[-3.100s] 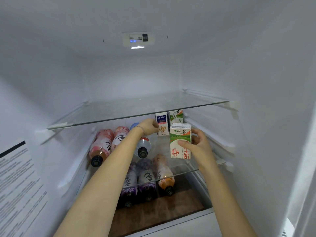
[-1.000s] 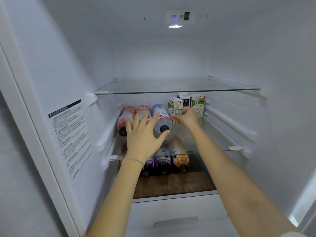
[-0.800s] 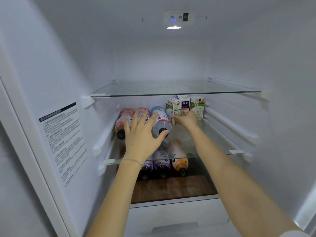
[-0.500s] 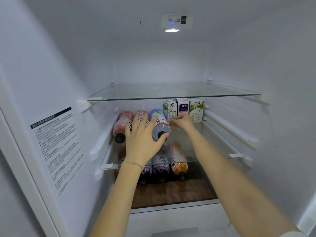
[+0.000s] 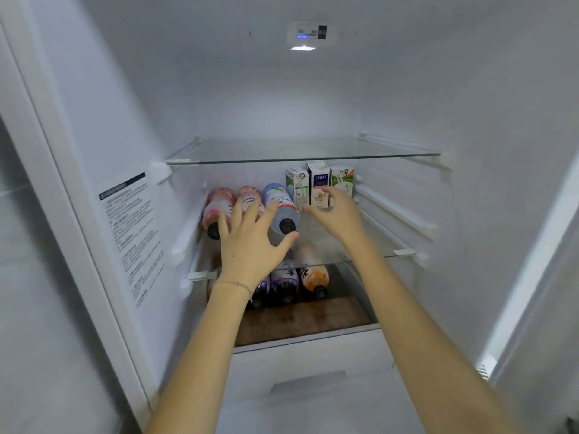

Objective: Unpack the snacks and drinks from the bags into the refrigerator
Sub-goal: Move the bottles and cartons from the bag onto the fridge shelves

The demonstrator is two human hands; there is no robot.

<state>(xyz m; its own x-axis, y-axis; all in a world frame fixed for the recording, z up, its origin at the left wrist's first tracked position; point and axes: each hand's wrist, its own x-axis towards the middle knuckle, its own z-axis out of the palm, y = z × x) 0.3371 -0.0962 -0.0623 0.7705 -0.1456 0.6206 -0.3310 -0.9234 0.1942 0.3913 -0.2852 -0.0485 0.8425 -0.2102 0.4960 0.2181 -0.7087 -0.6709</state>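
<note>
Inside the refrigerator, three small cartons stand in a row at the back right of the middle glass shelf [image 5: 369, 255]: a green-white carton [image 5: 296, 186], a blue-white carton [image 5: 318, 183] and another green-white carton [image 5: 343, 180]. My right hand [image 5: 340, 213] is just in front of them with relaxed fingers, holding nothing. Three bottles lie on the shelf's left: two pink ones [image 5: 219, 205] and a blue-capped white one [image 5: 280, 205]. My left hand [image 5: 250, 242] is spread open in front of the bottles, holding nothing.
Below the middle shelf lie purple bottles [image 5: 283, 281] and an orange one [image 5: 313, 277] on a brown floor. The upper glass shelf [image 5: 300, 159] carries nothing. A label sticker [image 5: 130, 233] is on the left wall, and a white drawer front [image 5: 310, 358] sits below.
My right hand has let go of the cartons and drawn back a little, fingers loosened. My left hand stays spread before the bottles. The view has shifted slightly.
</note>
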